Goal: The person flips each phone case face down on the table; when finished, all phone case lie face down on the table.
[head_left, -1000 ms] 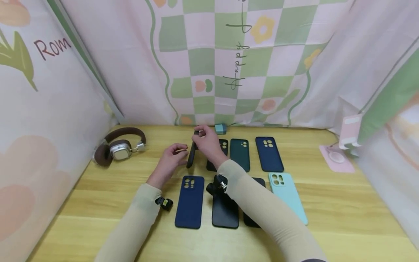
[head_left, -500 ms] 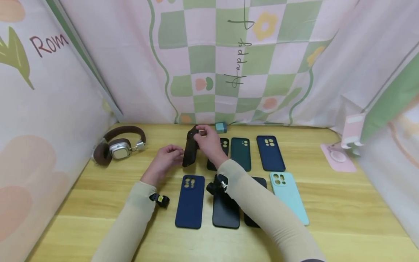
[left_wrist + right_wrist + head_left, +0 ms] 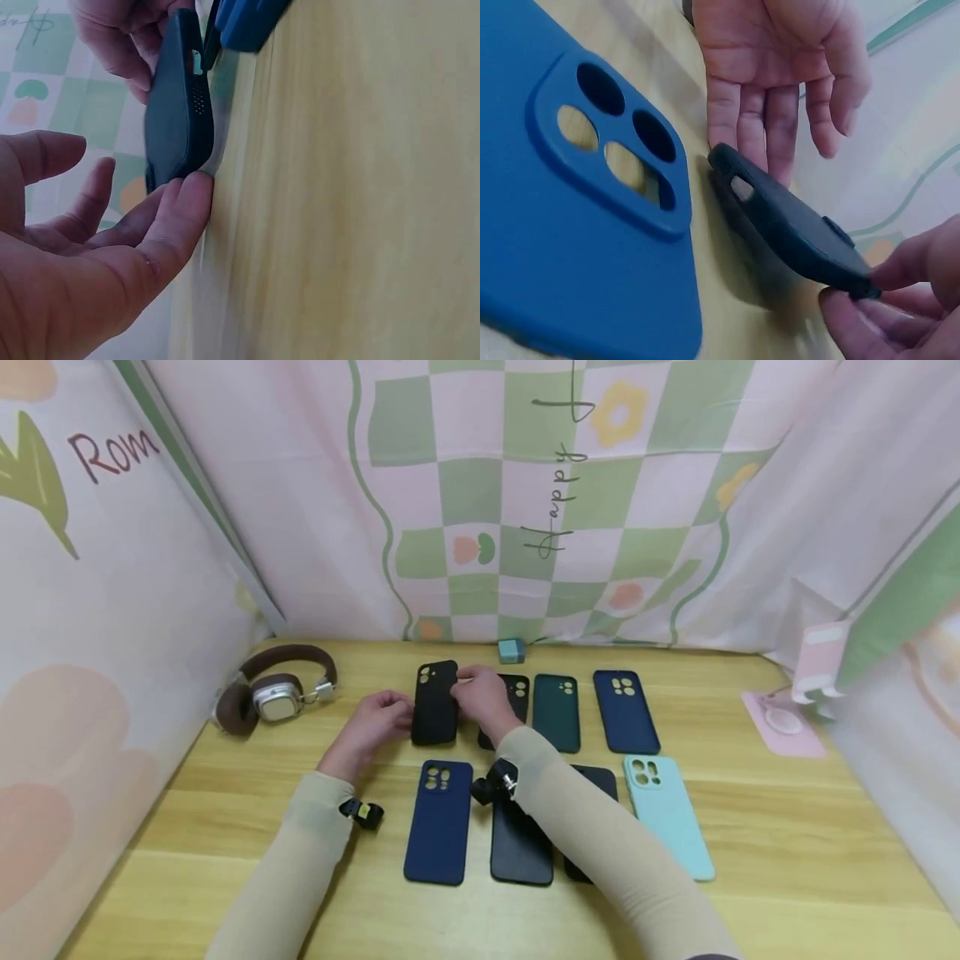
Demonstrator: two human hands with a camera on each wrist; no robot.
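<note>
**A:** Watching the feed from my end. The black phone case point(image 3: 435, 702) sits between the two hands, tilted, with its near end down on the counter point(image 3: 787, 827) and its far end lifted. My right hand point(image 3: 480, 697) pinches that raised far end between thumb and fingertips. The left hand point(image 3: 372, 720) is open, fingers straight and relaxed, with one fingertip point(image 3: 191, 196) just touching the case's low end. How do you reckon this thing handles?

**B:** Looks like soft silicone or TPU to me, so I'd guess very light, a bit floppy, and grippy rather than slick. Not fragile at all. From the right wrist view the shell point(image 3: 787, 221) looks thin, with cutouts along the edge, so it'd probably twist if you hold just one corner.

**A:** Agreed. I'd take it by the long side rims, thumb on one edge and fingers on the other, staying clear of the camera hole end where the material's weakest. The blue case point(image 3: 437, 820) lies flat right below the left hand, nearly touching the black one's low end, and another dark case point(image 3: 513, 693) is tucked behind the right hand.

**B:** Is the low end fully resting on the counter or hovering a hair?

**A:** Can't really tell, the left wrist picture is blurry there.
</note>
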